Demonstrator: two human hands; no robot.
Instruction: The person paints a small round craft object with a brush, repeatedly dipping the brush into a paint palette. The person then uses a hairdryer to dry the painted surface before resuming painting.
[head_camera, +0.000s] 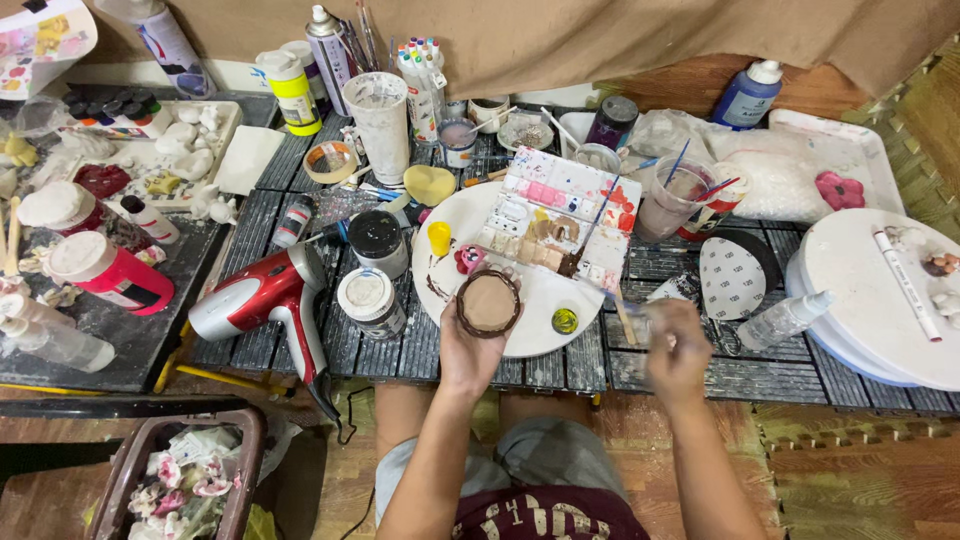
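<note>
A: What's closest, going from the left?
B: The left hand (468, 352), fingers wrapped under a small round brown dish (489, 303), held over the near edge of the white plate (545, 300).
A: And further right?
B: The right hand (678, 345), blurred, closed on a thin brush (622, 318) beside the paint palette (565, 215).

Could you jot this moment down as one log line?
left hand: holds round brown dish | right hand: holds brush, blurred | under dish: white plate | beside: palette
</note>
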